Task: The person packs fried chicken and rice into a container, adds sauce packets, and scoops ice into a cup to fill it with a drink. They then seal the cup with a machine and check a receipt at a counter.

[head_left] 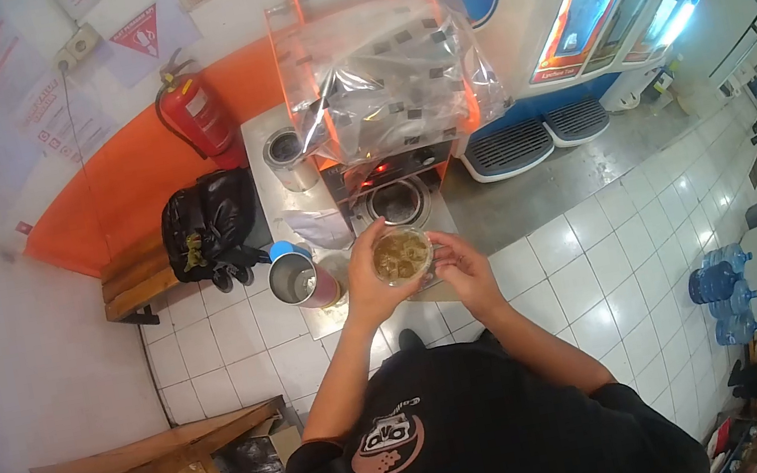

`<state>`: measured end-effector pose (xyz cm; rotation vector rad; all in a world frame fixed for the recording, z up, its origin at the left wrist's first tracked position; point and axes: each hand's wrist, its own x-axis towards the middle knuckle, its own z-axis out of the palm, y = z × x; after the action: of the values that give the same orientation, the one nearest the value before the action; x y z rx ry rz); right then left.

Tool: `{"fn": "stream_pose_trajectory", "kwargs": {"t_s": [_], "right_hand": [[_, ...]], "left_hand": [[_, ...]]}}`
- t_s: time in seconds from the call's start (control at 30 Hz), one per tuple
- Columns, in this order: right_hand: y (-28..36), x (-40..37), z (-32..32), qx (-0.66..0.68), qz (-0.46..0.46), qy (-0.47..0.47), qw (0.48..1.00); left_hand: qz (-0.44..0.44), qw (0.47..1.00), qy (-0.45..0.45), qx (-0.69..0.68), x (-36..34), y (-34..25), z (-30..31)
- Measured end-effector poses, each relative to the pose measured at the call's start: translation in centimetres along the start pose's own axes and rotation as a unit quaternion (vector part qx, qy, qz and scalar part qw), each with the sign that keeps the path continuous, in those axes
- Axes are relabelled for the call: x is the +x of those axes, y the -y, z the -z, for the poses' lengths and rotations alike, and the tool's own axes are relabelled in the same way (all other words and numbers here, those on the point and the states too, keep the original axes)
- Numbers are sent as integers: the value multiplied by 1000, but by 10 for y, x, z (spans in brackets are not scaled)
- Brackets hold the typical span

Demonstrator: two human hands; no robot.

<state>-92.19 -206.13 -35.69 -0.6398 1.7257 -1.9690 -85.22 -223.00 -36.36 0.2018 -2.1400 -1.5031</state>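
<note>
A clear plastic cup point(402, 255) with a brownish drink and what look like ice cubes in it is held upright in front of my body. My left hand point(373, 286) wraps around its left side. On the other side my right hand point(468, 273) is closed with its fingertips against the cup's rim; part of the grip is hidden. Just beyond the cup is the round metal ring point(396, 203) of an orange-framed cup sealing machine point(306, 57), draped with clear printed film point(382, 84). A tall metal tumbler point(297, 279) with a blue part stands left of my left hand.
A metal canister point(288, 156) stands on the counter's left part. To the right are a drink dispenser point(552, 13) and its drip trays point(510, 150). A fire extinguisher point(197, 116), a black bag point(210, 226) on a bench, a wooden cabinet point(164, 457) and blue water bottles point(727, 286) stand around.
</note>
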Motion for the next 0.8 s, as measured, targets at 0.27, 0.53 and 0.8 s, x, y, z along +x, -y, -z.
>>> {"fn": "stream_pose_trajectory", "kwargs": {"t_s": [0.27, 0.53, 0.8], "right_hand": [[6, -4, 2, 6, -28, -9, 1000], [-1, -3, 6, 21, -55, 55, 997], [-59, 10, 21, -166, -56, 141, 974]], "left_hand": [[-26, 998, 23, 47, 5, -7, -1], [-86, 991, -95, 36, -19, -11, -1], [-117, 969, -194, 98, -31, -19, -22]]}}
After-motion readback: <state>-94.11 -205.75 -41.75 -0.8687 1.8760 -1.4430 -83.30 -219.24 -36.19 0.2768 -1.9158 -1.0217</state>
